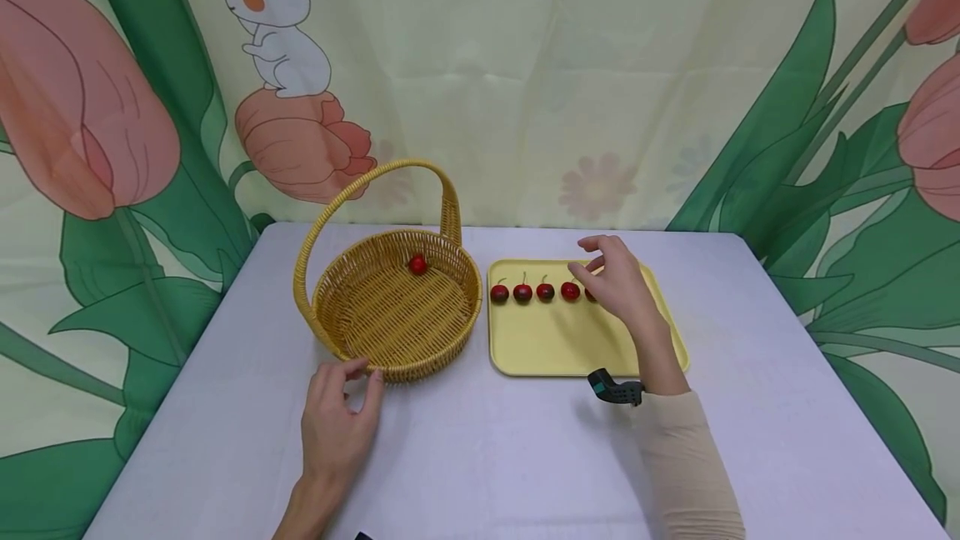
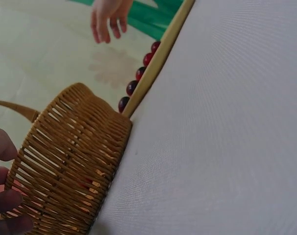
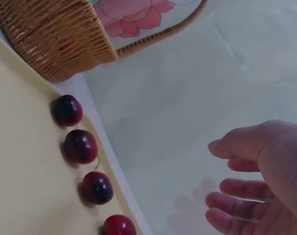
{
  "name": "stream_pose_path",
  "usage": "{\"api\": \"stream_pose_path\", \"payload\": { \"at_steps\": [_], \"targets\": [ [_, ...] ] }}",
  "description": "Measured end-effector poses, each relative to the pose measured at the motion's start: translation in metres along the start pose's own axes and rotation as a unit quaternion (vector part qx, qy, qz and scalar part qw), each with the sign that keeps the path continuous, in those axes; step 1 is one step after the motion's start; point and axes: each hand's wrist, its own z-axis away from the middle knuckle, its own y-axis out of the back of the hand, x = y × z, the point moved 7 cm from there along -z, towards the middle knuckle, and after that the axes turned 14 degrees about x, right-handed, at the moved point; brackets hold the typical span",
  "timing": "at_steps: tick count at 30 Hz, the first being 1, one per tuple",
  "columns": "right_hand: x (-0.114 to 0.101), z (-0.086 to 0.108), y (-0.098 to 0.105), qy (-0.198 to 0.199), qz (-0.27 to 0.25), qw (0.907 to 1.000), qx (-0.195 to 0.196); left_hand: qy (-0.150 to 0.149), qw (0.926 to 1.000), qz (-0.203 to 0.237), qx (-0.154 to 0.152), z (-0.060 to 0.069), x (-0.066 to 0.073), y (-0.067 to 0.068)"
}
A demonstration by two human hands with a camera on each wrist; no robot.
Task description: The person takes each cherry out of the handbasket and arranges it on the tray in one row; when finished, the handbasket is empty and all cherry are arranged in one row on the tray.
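Note:
A round wicker basket point(image 1: 397, 365) with a tall arched handle stands left of centre, and one red cherry point(image 1: 417, 264) lies inside it. My left hand point(image 1: 339, 411) is at the basket's near rim, its fingertips at or touching the wicker; the exact contact is unclear. To the right, a shallow yellow tray point(image 1: 555, 344) holds a row of several dark red cherries point(image 3: 81, 146) with thin stems. Above the right end of that row hovers my right hand point(image 1: 613, 277), thumb and fingers apart and holding nothing. It partly covers the row's last visible cherry.
Basket and tray stand side by side on a white table point(image 1: 480, 457), a narrow gap between them. The basket's handle point(image 1: 315, 248) rises high over its left and far sides. Behind the table hangs a printed curtain point(image 1: 517, 90) with tulips and a rabbit.

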Motion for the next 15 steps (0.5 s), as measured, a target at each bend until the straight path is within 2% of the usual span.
{"api": "stream_pose_path", "payload": {
  "at_steps": [15],
  "targets": [
    [-0.067, -0.012, -0.024, 0.061, -0.068, 0.9957, -0.016, -0.002, 1.0000, 0.003, 0.001, 0.000, -0.001, -0.001]
  ]
}}
